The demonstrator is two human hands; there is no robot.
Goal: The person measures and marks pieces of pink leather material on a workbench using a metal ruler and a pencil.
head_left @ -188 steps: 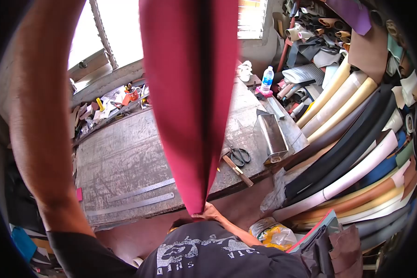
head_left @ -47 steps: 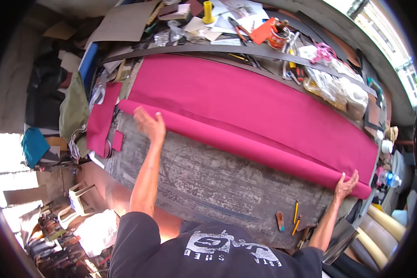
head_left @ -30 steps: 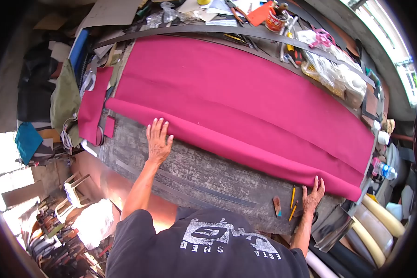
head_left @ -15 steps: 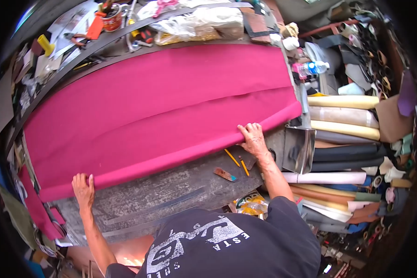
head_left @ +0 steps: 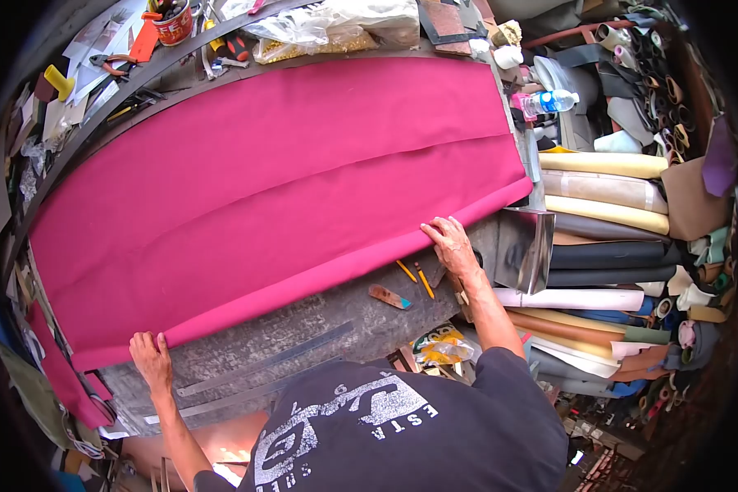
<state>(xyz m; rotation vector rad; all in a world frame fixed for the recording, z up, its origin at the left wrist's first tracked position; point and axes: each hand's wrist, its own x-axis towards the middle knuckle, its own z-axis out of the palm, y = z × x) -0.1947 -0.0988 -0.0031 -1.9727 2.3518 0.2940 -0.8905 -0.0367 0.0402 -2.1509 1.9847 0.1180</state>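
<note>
A wide magenta sheet [head_left: 254,180], fabric or soft leather-like material, covers most of the worktable, a long crease running across it. Its near edge is rolled into a long tube [head_left: 303,299]. My left hand [head_left: 151,362] curls its fingers over the left part of this roll. Toward the right end, my right hand [head_left: 453,248] grips the same roll from above, thumb and fingers bent around it. Just below the roll, near my right hand, lie two yellow pencils [head_left: 425,281] and a small brown-and-blue piece [head_left: 389,296].
Metal strips [head_left: 262,361] lie on the grey tabletop [head_left: 221,348]. A long dark strip [head_left: 123,102] curves along the far side, with pliers [head_left: 113,64], a red tool cup [head_left: 174,25] and plastic bags [head_left: 344,25] beyond. Material rolls [head_left: 603,164] and a water bottle [head_left: 549,102] are right.
The view has shifted, so the background sits higher. Both hands keep hold of the roll, which has come slightly nearer my body and covers more of one pencil.
</note>
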